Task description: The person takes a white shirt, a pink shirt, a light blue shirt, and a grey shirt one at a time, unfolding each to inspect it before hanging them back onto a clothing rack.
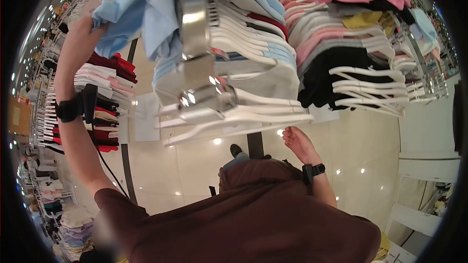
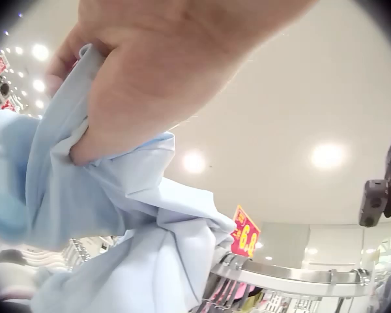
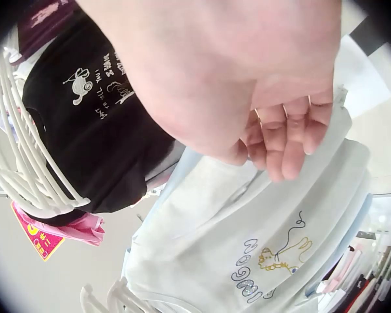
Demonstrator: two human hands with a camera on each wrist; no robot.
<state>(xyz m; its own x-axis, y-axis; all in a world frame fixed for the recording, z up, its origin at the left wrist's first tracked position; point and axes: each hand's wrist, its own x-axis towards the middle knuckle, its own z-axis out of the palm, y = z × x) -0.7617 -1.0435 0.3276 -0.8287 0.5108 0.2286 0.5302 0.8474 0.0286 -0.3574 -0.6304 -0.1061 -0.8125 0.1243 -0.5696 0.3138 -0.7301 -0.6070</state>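
We see the two hands well apart. At the far left, the left hand (image 2: 143,72) grips a bunched edge of the light blue garment (image 1: 158,19), which hangs in folds along the left side of the metal rail (image 1: 196,34). Nearer and to the right, the right hand (image 1: 301,147) has its fingers loosely bent around nothing, near the white hangers (image 1: 243,122). Beyond it we see a white top (image 3: 195,225) with stitched lettering; a black shirt (image 1: 324,70) hangs farther right.
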